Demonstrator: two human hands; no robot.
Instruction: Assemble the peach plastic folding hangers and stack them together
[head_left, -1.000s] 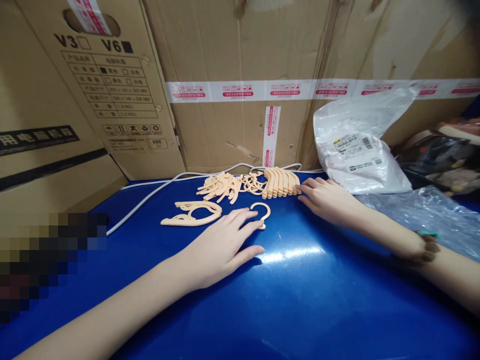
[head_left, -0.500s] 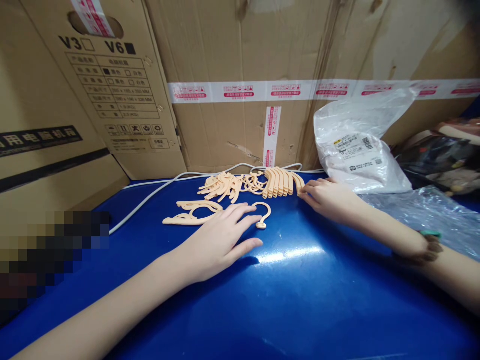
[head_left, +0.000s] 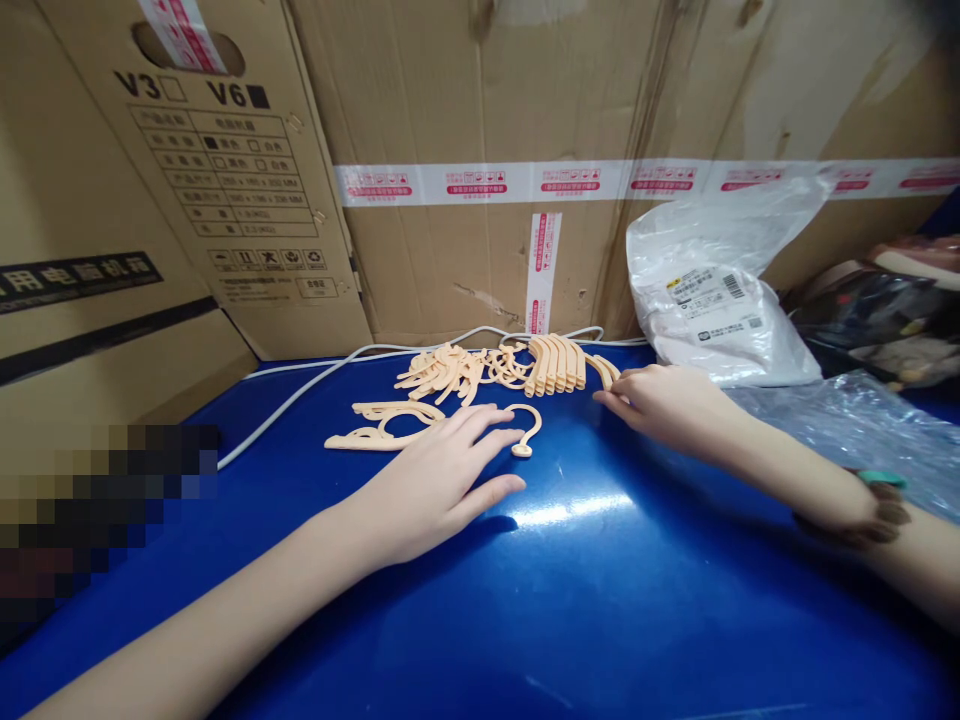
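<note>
My left hand (head_left: 442, 475) lies palm down with its fingers stretched out. Its fingertips are beside a loose beige hanger hook (head_left: 537, 428), and partly under the hand are flat beige folding-hanger parts (head_left: 360, 441). At the right end of a row of curved beige hanger arms (head_left: 553, 366), my right hand (head_left: 667, 402) pinches a hanger arm (head_left: 606, 370) between thumb and fingers; its lower end is hidden by them. Left of the row are a heap of small hanger pieces (head_left: 447, 372) and a cluster of hooks (head_left: 508, 370).
All this lies on a shiny blue table (head_left: 600, 620). Large cardboard boxes (head_left: 480, 260) wall off the back and left. A white cable (head_left: 300, 385) runs behind the parts. A white plastic mailer (head_left: 720, 310) and clear plastic film (head_left: 847, 420) lie to the right.
My right hand has shifted slightly right, and the hanger arm at its fingertips has moved away from the row. My left hand and the other parts stay in place.
</note>
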